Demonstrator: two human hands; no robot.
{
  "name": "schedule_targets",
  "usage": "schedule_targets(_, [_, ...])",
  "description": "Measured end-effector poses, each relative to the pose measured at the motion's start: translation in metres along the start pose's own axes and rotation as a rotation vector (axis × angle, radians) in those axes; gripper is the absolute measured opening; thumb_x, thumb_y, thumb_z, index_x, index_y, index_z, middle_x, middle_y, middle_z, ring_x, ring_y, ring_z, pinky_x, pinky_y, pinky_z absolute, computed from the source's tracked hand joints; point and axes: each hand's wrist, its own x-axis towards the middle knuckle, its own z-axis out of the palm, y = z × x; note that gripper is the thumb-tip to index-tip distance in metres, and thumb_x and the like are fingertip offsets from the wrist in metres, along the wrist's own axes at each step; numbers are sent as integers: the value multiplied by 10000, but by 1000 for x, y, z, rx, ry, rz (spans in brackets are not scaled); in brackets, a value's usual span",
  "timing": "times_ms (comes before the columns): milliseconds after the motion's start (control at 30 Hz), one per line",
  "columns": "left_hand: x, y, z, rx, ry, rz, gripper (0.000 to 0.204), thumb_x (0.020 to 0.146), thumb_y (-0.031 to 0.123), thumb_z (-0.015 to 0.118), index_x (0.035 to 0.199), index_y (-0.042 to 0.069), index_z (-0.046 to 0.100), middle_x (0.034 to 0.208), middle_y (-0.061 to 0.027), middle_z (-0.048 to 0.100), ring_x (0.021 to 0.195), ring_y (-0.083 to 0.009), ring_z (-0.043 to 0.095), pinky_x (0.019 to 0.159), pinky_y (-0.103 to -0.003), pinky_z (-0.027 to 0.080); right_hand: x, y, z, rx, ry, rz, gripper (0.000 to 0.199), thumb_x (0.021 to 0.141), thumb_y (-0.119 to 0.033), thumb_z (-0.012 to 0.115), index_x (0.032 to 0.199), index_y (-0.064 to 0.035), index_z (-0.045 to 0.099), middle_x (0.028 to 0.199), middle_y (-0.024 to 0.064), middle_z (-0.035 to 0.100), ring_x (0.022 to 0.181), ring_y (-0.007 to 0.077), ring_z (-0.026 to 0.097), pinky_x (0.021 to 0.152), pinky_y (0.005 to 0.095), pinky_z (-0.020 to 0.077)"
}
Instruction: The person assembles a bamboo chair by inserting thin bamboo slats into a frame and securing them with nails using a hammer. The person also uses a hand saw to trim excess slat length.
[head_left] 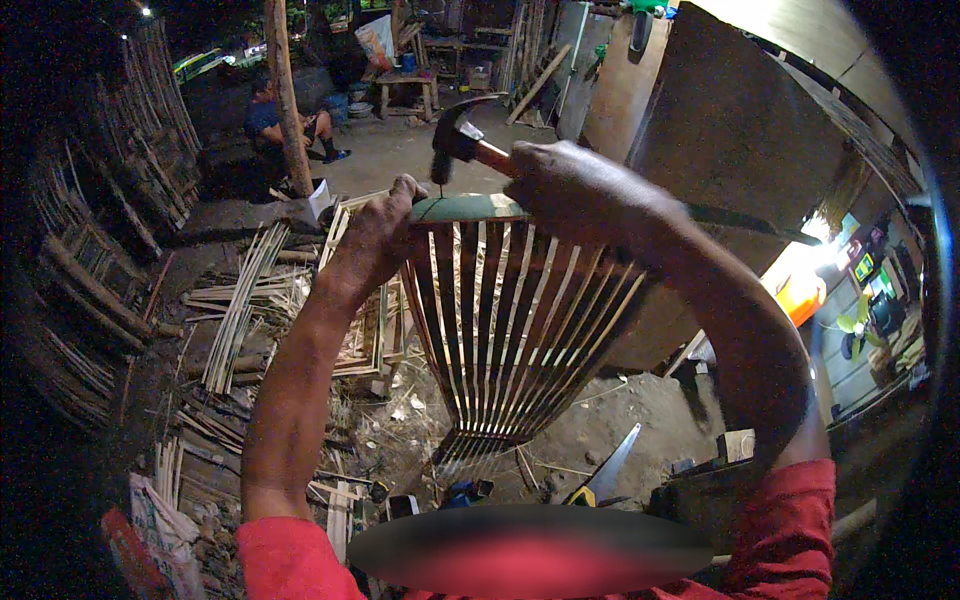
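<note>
My right hand is closed around the handle of a claw hammer, its dark head tilted above a thin nail. The nail stands upright at the top edge of a green curved bamboo strip. At the strip's left end my left hand is closed on it, fingers bunched near the nail. Below the strip, a frame of narrow bamboo slats spreads wide at the top and tapers toward the ground. My right hand covers the strip's right end.
A handsaw with a yellow handle lies on the dirt floor near me. Bundles of split bamboo lie at the left. Farther back, a person sits by a wooden post, and a small bench stands behind.
</note>
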Motion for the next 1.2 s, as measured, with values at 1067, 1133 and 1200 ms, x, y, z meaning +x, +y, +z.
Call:
schedule_targets(1067, [4,1,-2,-175,-48,-69,207,933,52,517,1134,4,504,1034,-328,667,1037,-501,642,860,-510,531,-9,0,17,-231,-39,194,200,963,-182,594,991,15,572,881,273,665,786,417,683,666,519,517])
schedule_targets(1133, [4,2,-1,-81,39,6,199,947,95,515,1125,5,506,1020,-314,677,1021,-493,654,845,-500,537,-7,1,15,-248,212,72,196,940,-184,610,1026,-12,569,847,215,677,754,401,687,645,516,524])
schedule_targets(1200, [3,3,-1,-83,83,-13,319,1027,242,387,1131,-1,565,1065,-286,684,1053,-448,654,902,-482,511,-5,3,16,-312,407,-73,169,922,-183,619,981,-28,583,805,144,691,726,361,700,630,478,538])
